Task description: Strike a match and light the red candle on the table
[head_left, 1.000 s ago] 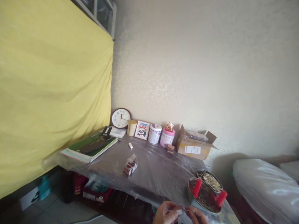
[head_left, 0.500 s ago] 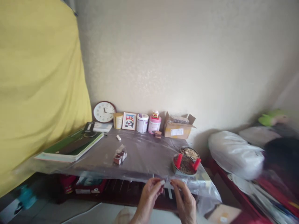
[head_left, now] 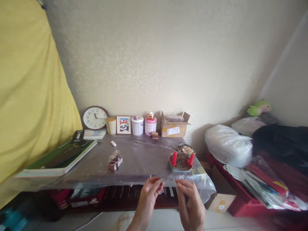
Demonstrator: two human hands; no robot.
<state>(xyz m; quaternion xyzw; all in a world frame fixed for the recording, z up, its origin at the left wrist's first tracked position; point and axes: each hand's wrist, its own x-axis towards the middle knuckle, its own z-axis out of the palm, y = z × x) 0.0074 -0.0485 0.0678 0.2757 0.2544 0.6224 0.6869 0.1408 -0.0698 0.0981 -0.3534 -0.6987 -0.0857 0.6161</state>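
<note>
My left hand [head_left: 150,191] is closed on a small pale box, which looks like a matchbox [head_left: 161,180], at the table's front edge. To its right, my right hand [head_left: 190,199] pinches a tiny thin piece that looks like a match [head_left: 173,180]; most of it is hidden by the fingers. The two hands are a short gap apart. Just beyond the right hand, a round tin [head_left: 181,170] of dark soil-like filling holds two upright red candles [head_left: 174,158]. Behind it sits a round dish [head_left: 178,148] of pale thin sticks.
A plastic-wrapped pack of small boxes [head_left: 115,163] lies on the covered table [head_left: 141,157]. Along the wall stand a clock [head_left: 95,118], a picture frame [head_left: 124,125], canisters [head_left: 137,125] and an open carton [head_left: 174,128]. Large books [head_left: 57,157] lie left; bags [head_left: 228,146] are right.
The view has turned right, shifting everything left. My hands have drawn farther apart, the right fingers now angled inward and folded closer. Both hands keep their small items.
</note>
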